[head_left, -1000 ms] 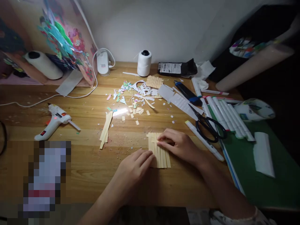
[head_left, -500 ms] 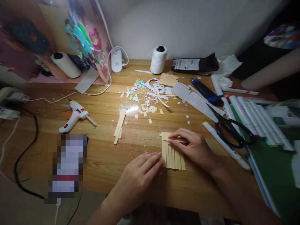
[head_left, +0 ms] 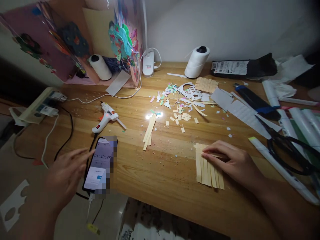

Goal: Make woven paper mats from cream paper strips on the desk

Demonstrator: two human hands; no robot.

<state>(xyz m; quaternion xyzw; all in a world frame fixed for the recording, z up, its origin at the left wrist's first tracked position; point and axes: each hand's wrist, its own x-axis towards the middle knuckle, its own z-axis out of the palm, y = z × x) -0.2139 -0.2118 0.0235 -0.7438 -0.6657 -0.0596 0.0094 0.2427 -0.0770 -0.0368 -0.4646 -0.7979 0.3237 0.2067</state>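
Observation:
My left hand (head_left: 68, 170) is beside the phone (head_left: 101, 163), somewhat blurred, its fingers stretched toward the phone's left edge. Whether a fingertip touches the screen I cannot tell. A timer reading shows on that lit screen. On the right, my right hand (head_left: 228, 160) pinches a thin pale yellow paper strip over the upper part of a yellow paper piece (head_left: 205, 173) cut into parallel strips. The hand covers most of the strip and the piece's upper right corner. Several loose yellow strips (head_left: 149, 131) lie between the two hands.
A glue gun (head_left: 106, 116) lies behind the phone. Paper scraps (head_left: 185, 116), a woven paper square (head_left: 206, 84) and a thread spool (head_left: 197, 62) are farther back. Scissors (head_left: 277, 146), a marker (head_left: 280, 168) and a blue-and-black tool (head_left: 257, 101) lie on the right.
My left hand has left the yellow paper piece and moved left to the phone. My right hand stays at the paper piece. The view has turned left.

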